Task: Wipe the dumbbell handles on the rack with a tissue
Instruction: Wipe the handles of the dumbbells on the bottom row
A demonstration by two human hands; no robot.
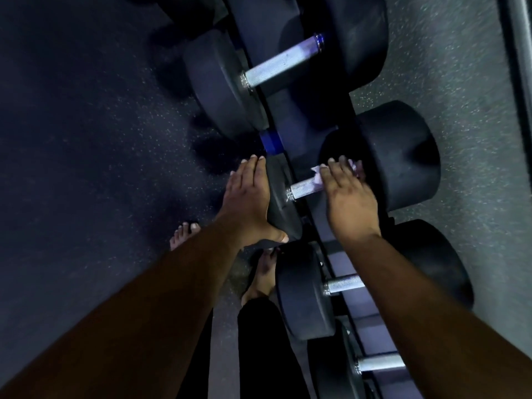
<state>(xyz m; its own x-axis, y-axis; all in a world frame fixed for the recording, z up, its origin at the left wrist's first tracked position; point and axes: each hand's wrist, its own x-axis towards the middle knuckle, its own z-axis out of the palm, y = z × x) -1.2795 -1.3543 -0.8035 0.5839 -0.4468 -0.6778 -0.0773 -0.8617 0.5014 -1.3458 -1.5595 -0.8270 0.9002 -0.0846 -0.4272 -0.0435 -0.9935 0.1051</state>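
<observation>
The right hand (349, 201), at centre right of the frame, is lying palm down over a dumbbell handle (302, 189), its fingers (335, 169) fairly straight and close together, pressing a tissue (318, 175) onto the bar. Bits of the pale tissue are sticking out on both sides of the fingers, one scrap toward the bare left part of the handle, another at the fingertips near the right weight head (400, 154); whether the thumb is curling under the bar I cannot tell. The left hand (249, 197), at mid frame, is resting flat against the outer face of the same dumbbell's left head (280, 201), fingers straight and together, thumb spread low along the head's edge, holding nothing.

That dumbbell is sitting in the middle of the rack (342, 263), which is running from top centre down to the lower right. A larger dumbbell with a long knurled handle (283, 61) is lying above it, and two more handles (344, 285) are showing below, partly under the right forearm.

Bare feet (263, 277) and dark trouser legs are standing just beside the rack on a dark speckled floor (86, 139); the floor is looking greyer and brighter to the right.
</observation>
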